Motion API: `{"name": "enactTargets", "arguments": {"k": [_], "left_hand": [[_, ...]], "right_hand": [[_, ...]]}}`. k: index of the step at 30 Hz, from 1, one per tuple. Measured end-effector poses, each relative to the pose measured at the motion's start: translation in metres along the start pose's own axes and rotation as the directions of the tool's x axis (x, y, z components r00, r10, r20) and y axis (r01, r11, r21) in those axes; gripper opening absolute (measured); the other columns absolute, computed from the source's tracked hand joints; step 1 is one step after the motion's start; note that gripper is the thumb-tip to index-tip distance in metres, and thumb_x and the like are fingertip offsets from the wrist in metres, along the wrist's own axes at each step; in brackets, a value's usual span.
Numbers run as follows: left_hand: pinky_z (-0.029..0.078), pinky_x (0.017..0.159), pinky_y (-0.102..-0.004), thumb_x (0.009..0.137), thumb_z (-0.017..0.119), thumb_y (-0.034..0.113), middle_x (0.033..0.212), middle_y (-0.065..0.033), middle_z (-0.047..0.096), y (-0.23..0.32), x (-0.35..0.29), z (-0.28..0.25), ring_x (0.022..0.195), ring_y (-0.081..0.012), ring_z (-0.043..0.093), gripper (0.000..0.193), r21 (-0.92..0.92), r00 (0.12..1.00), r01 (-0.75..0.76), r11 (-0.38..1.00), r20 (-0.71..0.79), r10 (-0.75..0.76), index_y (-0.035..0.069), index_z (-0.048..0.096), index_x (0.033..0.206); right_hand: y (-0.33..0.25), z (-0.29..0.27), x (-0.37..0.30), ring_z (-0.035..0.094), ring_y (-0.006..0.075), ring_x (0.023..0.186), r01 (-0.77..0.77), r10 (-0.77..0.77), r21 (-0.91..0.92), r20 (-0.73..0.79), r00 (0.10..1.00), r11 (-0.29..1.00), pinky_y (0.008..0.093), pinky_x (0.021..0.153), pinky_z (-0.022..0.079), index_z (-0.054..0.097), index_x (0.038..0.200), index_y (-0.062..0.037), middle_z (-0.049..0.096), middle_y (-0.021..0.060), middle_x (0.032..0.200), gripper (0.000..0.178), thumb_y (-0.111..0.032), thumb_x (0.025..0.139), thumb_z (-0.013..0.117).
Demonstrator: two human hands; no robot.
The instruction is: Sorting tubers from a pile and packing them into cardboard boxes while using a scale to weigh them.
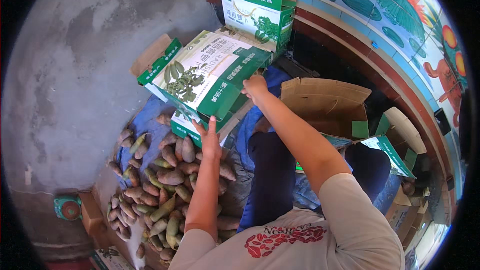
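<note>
A green-and-white printed carton [207,72] lies tilted in front of me, on top of another carton [184,125] that shows only in part beneath it. My right hand [256,89] has its fingers curled at the carton's near right edge, closed on the green flap there. At the near corner of the same carton is my left hand [209,139], its thumb and index finger stretched apart against the edge. The rest of its fingers are hard to make out. The carton's left end flap [159,61] stands out, showing brown cardboard.
Long green and purplish-brown radishes [165,190] lie heaped on blue sheeting at left. Another printed carton [257,15] stands open behind. Open cartons [325,102] are right of my knees. A tiled, painted wall [390,15] runs along the right; a teal device [68,208] sits far left.
</note>
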State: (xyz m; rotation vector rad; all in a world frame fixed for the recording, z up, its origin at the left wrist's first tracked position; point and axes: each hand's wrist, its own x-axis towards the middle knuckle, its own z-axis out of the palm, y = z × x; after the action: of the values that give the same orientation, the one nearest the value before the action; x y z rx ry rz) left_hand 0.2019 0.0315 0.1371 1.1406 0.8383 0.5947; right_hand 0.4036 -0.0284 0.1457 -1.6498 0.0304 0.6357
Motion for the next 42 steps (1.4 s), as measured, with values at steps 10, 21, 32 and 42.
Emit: {"name": "enactTargets", "arguments": {"k": [10, 21, 32, 42], "left_hand": [[0.028, 0.098, -0.0510, 0.081, 0.062, 0.040, 0.142, -0.0138, 0.022, -0.013, 0.035, 0.026, 0.127, -0.0352, 0.025, 0.098, -0.078, 0.990, 0.083, 0.993, 0.116, -0.074, 0.021, -0.014, 0.140], [0.034, 0.091, -0.0524, 0.075, 0.067, 0.044, 0.135, -0.0163, 0.032, -0.010, 0.056, 0.044, 0.113, -0.0366, 0.043, 0.106, -0.020, 0.986, 0.125, 0.992, 0.116, -0.122, 0.022, -0.013, 0.140], [0.036, 0.088, -0.0462, 0.078, 0.059, 0.052, 0.136, -0.0154, 0.034, 0.002, 0.031, 0.012, 0.112, -0.0326, 0.046, 0.097, 0.091, 0.991, 0.115, 0.989, 0.062, -0.121, 0.019, -0.006, 0.141], [0.043, 0.070, -0.0317, 0.082, 0.059, 0.039, 0.109, -0.0105, 0.055, -0.079, -0.023, -0.074, 0.092, -0.0203, 0.057, 0.065, 0.492, 0.981, 0.163, 0.855, 0.011, -0.193, 0.010, 0.032, 0.133]], "right_hand": [[-0.023, -0.041, -0.057, 0.061, 0.0331, 0.082, 0.538, -0.419, -0.605, 0.342, 0.841, 0.587, 0.0416, 0.072, 0.048, 0.059, 0.098, -0.0008, 0.064, 0.0171, 0.084, 0.032, -0.027, 0.080, 0.056], [-0.020, -0.164, -0.187, 0.060, 0.0332, 0.076, 0.716, -0.529, -0.515, 0.485, 0.697, 0.472, 0.0419, 0.066, 0.047, 0.061, 0.094, -0.0071, 0.063, 0.0139, 0.081, 0.021, -0.023, 0.081, 0.056], [0.002, -0.258, -0.191, 0.062, 0.0321, 0.077, 0.627, -0.633, -0.624, 0.260, 0.729, 0.466, 0.0375, 0.068, 0.048, 0.061, 0.095, -0.0026, 0.063, 0.0166, 0.084, 0.021, -0.015, 0.078, 0.061], [0.037, -0.278, -0.188, 0.060, 0.0334, 0.084, 0.595, -0.527, -0.731, 0.379, 0.761, 0.334, 0.0397, 0.073, 0.047, 0.062, 0.097, -0.0031, 0.062, 0.0168, 0.091, 0.032, -0.029, 0.078, 0.063]]}}
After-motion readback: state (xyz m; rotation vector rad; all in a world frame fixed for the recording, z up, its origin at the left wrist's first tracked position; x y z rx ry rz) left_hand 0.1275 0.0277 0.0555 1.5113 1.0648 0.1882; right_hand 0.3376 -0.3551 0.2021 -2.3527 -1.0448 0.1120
